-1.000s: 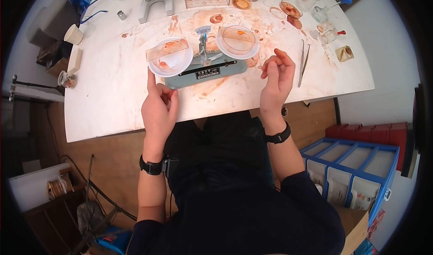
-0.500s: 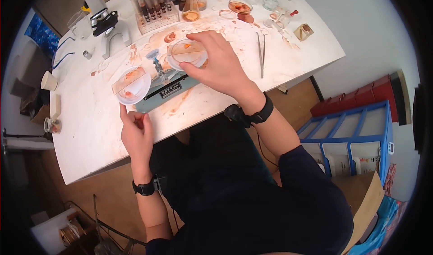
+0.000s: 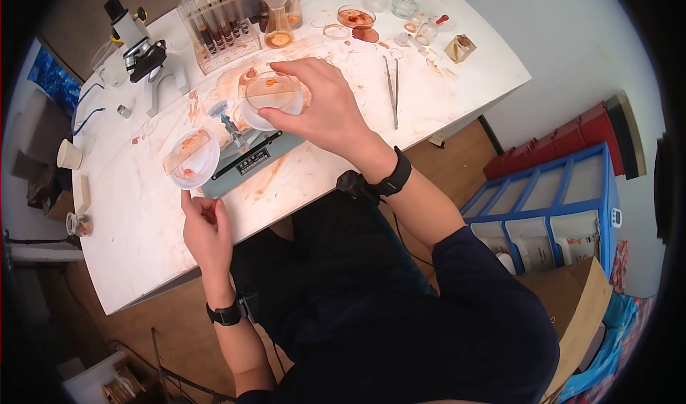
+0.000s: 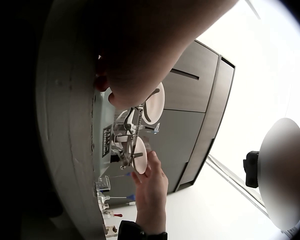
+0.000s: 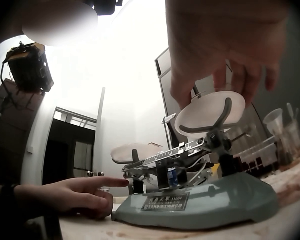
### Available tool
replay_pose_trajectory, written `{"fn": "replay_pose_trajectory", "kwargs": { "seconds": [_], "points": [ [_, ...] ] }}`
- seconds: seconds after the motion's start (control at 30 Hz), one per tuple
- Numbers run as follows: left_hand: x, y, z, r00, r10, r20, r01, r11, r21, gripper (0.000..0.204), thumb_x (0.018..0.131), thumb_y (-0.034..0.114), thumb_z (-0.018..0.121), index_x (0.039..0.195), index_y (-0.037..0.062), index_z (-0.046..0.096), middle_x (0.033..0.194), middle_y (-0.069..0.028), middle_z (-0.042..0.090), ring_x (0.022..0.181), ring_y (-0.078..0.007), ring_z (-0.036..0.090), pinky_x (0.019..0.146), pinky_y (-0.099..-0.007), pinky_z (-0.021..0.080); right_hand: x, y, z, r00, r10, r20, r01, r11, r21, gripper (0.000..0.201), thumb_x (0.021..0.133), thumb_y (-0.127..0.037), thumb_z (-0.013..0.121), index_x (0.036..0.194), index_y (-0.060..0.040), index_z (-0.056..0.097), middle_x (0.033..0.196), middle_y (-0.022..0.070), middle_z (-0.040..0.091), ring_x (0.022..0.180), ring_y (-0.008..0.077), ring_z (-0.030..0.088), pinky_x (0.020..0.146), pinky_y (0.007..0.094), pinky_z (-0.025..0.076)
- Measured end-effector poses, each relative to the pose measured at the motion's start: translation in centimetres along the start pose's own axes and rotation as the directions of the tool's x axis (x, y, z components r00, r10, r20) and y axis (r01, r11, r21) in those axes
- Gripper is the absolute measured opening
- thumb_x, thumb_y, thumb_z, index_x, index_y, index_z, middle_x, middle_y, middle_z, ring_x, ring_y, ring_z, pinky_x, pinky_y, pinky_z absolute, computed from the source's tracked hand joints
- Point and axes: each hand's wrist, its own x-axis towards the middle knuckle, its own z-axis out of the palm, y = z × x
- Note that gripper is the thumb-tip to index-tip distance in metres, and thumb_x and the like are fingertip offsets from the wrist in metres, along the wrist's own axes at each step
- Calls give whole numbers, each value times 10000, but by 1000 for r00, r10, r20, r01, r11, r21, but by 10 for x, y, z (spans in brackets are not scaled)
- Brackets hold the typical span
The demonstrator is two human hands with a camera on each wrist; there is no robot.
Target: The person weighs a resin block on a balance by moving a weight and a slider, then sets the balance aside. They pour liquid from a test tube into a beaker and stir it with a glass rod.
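A two-pan balance with a teal base (image 3: 246,162) stands on the stained white table (image 3: 143,218). My right hand (image 3: 289,90) reaches over it and grips the rim of the right pan dish (image 3: 264,97), which carries a glass slide with an orange smear. The right wrist view shows the fingertips (image 5: 250,92) on that dish (image 5: 210,112) from above. The left pan dish (image 3: 191,159), also with a slide, hangs lower. My left hand (image 3: 201,207) rests on the table just before it, index finger pointing at it, holding nothing.
Behind the balance stand a test tube rack (image 3: 218,29), a microscope (image 3: 139,54), a flask (image 3: 277,18) and small dishes (image 3: 354,17). Tweezers (image 3: 391,90) lie to the right. A paper cup (image 3: 69,154) sits far left. A blue drawer unit (image 3: 550,218) stands on the floor at right.
My right hand came down from the air right of the balance onto the right pan dish and took hold of its rim. The left hand stayed by the left pan.
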Motion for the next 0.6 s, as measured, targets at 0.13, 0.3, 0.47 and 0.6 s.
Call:
{"fn": "replay_pose_trajectory", "kwargs": {
  "seconds": [0.13, 0.3, 0.47, 0.6],
  "points": [
    [1, 2, -1, 1000, -13, -12, 13, 1000, 1, 596, 923, 39, 655, 1453, -53, 396, 814, -79, 619, 681, -180, 606, 663, -297, 499, 5, 9, -8, 999, 0, -37, -1, 1000, -23, 552, 737, -246, 874, 1195, -4, 683, 1104, 141, 705, 1039, 284, 676, 923, 374, 521],
    [1, 4, 0, 1000, -10, -21, 10, 1000, -4, 607, 919, 33, 656, 1461, -47, 395, 808, -84, 611, 682, -181, 599, 660, -296, 497, 14, 38, -34, 996, 94, 2, -93, 992, -90, 568, 753, -251, 879, 1229, -15, 680, 1132, 135, 710, 1077, 246, 688, 954, 342, 530],
    [1, 3, 0, 1000, -15, -18, 14, 1000, -4, 598, 916, 27, 653, 1457, -45, 407, 800, -82, 604, 673, -182, 586, 651, -297, 488, 18, 90, -52, 963, 269, 28, -262, 953, -156, 598, 779, -289, 872, 1277, -29, 667, 1198, 131, 705, 1147, 213, 663, 998, 329, 509],
    [1, 1, 0, 1000, -6, -20, 6, 1000, -12, 592, 914, 27, 654, 1452, -42, 416, 796, -81, 599, 663, -181, 577, 642, -298, 482, 21, 129, -59, 923, 379, 63, -373, 923, -92, 623, 793, -312, 863, 1311, -37, 654, 1267, 131, 688, 1189, 203, 645, 1039, 335, 483]
  ]
}}
